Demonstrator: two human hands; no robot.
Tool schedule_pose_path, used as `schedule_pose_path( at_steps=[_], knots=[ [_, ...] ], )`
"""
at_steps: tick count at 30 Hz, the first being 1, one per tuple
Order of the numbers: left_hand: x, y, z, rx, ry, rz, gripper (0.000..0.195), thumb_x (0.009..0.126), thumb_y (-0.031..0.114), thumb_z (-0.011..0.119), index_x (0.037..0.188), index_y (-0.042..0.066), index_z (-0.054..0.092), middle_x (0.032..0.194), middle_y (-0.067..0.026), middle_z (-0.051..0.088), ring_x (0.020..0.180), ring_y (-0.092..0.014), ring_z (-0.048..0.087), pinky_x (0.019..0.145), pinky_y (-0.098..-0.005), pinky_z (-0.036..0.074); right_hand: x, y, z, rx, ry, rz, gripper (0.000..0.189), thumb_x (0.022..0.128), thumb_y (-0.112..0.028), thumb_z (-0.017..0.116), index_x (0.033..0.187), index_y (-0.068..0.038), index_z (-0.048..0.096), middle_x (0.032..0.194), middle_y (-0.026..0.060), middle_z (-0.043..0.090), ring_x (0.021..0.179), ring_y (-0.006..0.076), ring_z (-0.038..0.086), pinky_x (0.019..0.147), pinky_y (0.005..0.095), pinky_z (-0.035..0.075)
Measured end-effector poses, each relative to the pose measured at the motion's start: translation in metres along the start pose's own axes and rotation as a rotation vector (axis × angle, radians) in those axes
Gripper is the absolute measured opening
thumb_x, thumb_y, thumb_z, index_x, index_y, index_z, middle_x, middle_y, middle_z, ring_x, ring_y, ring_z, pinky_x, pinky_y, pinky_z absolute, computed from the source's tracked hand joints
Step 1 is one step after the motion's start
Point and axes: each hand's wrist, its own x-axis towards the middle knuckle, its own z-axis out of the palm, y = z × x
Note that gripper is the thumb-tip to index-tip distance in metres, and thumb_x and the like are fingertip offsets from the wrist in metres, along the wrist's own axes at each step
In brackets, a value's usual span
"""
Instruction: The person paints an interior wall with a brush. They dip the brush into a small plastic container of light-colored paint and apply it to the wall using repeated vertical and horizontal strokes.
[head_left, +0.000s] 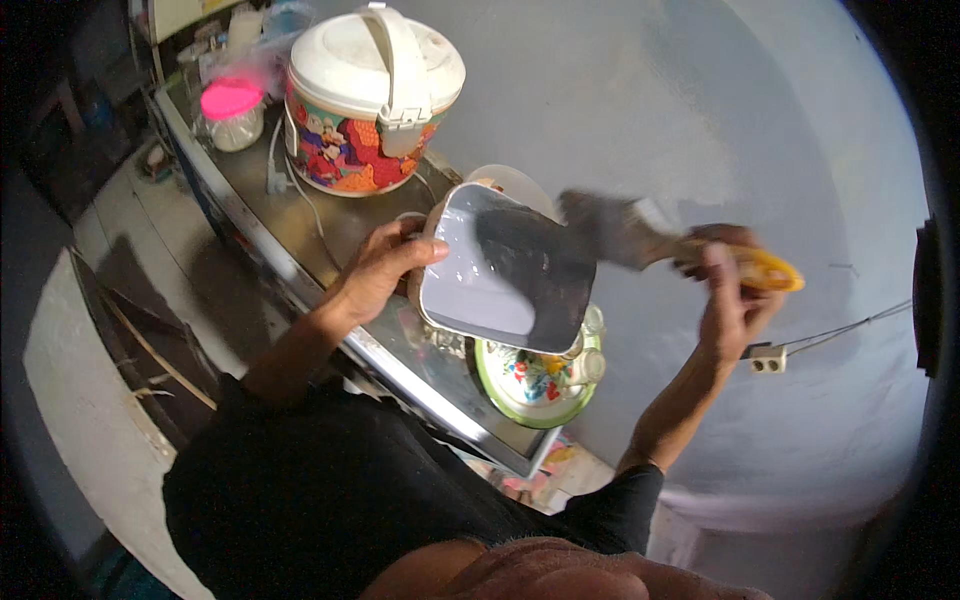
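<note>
My left hand (382, 266) grips the left wall of a squarish open container (480, 292), its thumb over the rim. Pale grey paint shines inside, and a dark shadow covers the container's right half. My right hand (724, 289) holds a paintbrush (667, 244) by its yellow handle. The brush is blurred, its bristles pointing left just past the container's right rim; whether they touch the rim I cannot tell. Behind both stands a grey painted wall (757, 150) with darker and lighter patches.
A glass-topped counter (390, 360) holds a rice cooker (367, 105) with a colourful printed body, a pink-lidded jar (232, 112) and a floral tray (517, 390) bearing glasses. Behind the container is a translucent bowl (514, 184). A power socket (767, 360) with cables sits on the wall at right.
</note>
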Motion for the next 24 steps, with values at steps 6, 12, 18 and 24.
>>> schedule_pose_path(
  at_steps=[6,12,18,24],
  knots=[
    [0.000,-0.006,0.023,-0.041,-0.040,-0.012,0.061,0.077,0.036,0.065,0.122,-0.002,0.052,0.100,-0.0079,0.063,0.087,-0.014,0.063,0.075,-0.0259,0.053,-0.026,0.007,0.025,-0.173,-0.645,0.172,0.026,0.079,-0.024,0.070,0.084,0.001,0.068,0.059,0.0085,0.060,0.051,0.0143,0.056,0.049,0.0281,0.045],
    [-0.011,-0.016,0.042,-0.013,0.016,-0.036,0.069,0.079,0.033,0.062,0.132,-0.005,0.041,0.114,-0.0135,0.060,0.101,-0.021,0.061,0.088,-0.0343,0.051,-0.049,0.036,-0.001,-0.182,-0.554,-0.023,0.029,0.081,-0.032,0.071,0.084,-0.003,0.068,0.053,0.0054,0.054,0.042,0.0183,0.047,0.042,0.0314,0.038],
    [-0.026,-0.035,0.014,0.090,0.012,0.100,0.054,0.085,0.030,0.050,0.122,-0.008,0.050,0.113,-0.0189,0.060,0.100,-0.028,0.062,0.088,-0.0400,0.051,-0.059,0.029,-0.019,-0.072,-0.565,-0.063,0.042,0.078,-0.034,0.070,0.068,0.004,0.057,0.048,0.0143,0.047,0.042,0.0306,0.046,0.045,0.0436,0.036],
    [-0.026,-0.030,0.051,-0.098,-0.002,0.054,0.062,0.083,0.035,0.049,0.127,-0.009,0.046,0.119,-0.0204,0.058,0.106,-0.030,0.060,0.092,-0.0410,0.049,-0.075,0.032,-0.028,-0.077,-0.493,-0.111,0.032,0.079,-0.027,0.071,0.077,0.003,0.060,0.066,0.0184,0.055,0.068,0.0341,0.057,0.060,0.0427,0.042]
  ],
)
